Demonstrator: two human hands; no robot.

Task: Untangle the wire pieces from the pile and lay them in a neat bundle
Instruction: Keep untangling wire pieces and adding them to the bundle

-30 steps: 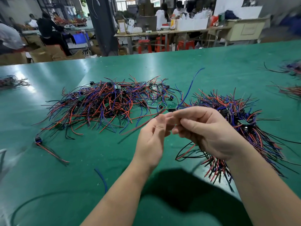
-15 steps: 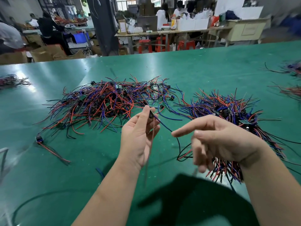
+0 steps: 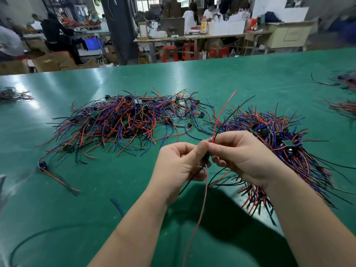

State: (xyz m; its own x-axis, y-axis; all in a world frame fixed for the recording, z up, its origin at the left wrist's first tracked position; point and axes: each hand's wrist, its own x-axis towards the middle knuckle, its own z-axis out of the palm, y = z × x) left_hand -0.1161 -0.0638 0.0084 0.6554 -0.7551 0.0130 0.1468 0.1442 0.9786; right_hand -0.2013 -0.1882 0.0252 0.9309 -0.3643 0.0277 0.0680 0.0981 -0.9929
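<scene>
A tangled pile of red, blue and black wire pieces [image 3: 123, 122] with small black connectors sprawls over the green table [image 3: 250, 81], left of centre. A denser bundle of the same wires [image 3: 289, 147] lies to the right, partly under my right forearm. Both hands meet above the table in front of the bundle. My left hand [image 3: 179, 168] pinches a wire piece at its small black connector [image 3: 205, 158], and its red wire [image 3: 198, 218] and a black one hang down. My right hand [image 3: 242, 157] pinches red and black wires [image 3: 223, 110] that stick up and away.
A single wire piece with a connector [image 3: 55, 176] lies apart at the left, and a short blue scrap [image 3: 116, 205] lies near my left forearm. More wire heaps sit at the far left edge [image 3: 13, 95] and far right edge [image 3: 344, 93]. People work at tables behind.
My hands were apart half a second ago, the left alone holding a wire piece, the right open. They have come together, and the right now pinches wires that point upward.
</scene>
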